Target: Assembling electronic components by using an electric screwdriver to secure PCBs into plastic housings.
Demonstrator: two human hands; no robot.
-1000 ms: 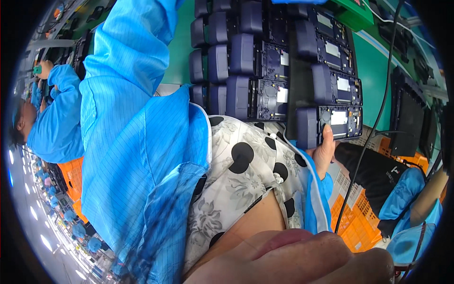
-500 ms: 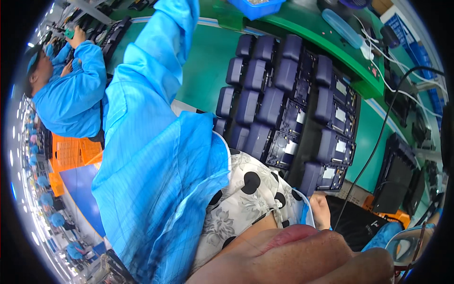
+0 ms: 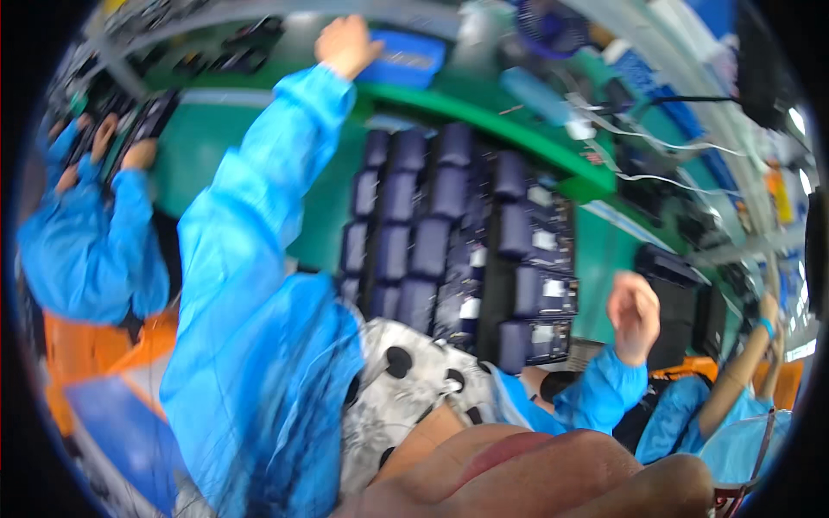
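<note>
Bin (image 3: pixel 401 76), blue, at green ledge (image 3: pixel 518 131) beyond purple casings (image 3: pixel 429 246) | left hand (image 3: pixel 345 47) at its left end, grip I can't tell | right hand (image 3: pixel 633 318) loosely open, seemingly empty | I judge bin light, stiff: take rim; casings rigid, slippery: take edges

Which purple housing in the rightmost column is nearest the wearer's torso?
The purple housing at that column's bottom end; the others in it line up beyond, toward the green ledge.
</note>
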